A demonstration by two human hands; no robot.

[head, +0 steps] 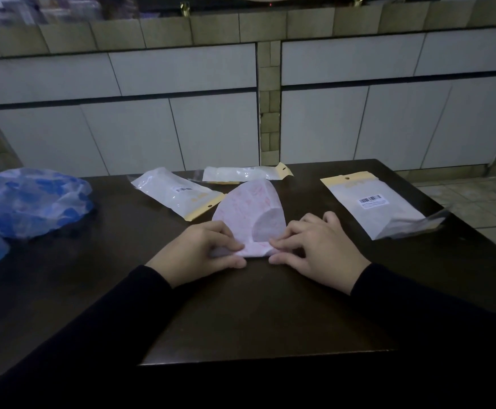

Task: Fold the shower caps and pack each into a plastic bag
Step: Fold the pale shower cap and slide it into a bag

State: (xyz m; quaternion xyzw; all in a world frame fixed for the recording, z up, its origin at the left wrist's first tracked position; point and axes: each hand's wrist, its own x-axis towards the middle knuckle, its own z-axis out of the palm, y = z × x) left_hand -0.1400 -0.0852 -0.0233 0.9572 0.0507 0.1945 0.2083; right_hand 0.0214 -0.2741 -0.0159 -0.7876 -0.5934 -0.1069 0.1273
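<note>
Both hands on pink cap point(248, 215), mid-tabletop point(255, 314).
Left grip point(208, 250) and right grip point(319, 246) each pinch its near corners.

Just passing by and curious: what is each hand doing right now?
Left hand: pinches the near left edge of the pink shower cap.
Right hand: fingers curled, pinches the cap's near right edge.

On the table point(240, 314), my left hand point(202, 250) and right hand point(320, 246) pinch the near edge of the folded shower cap point(249, 211) between them. Behind it lie two plastic bags point(178, 191) point(245, 173), a third bag point(373, 202) to its right, more caps point(28, 202) far left.
</note>
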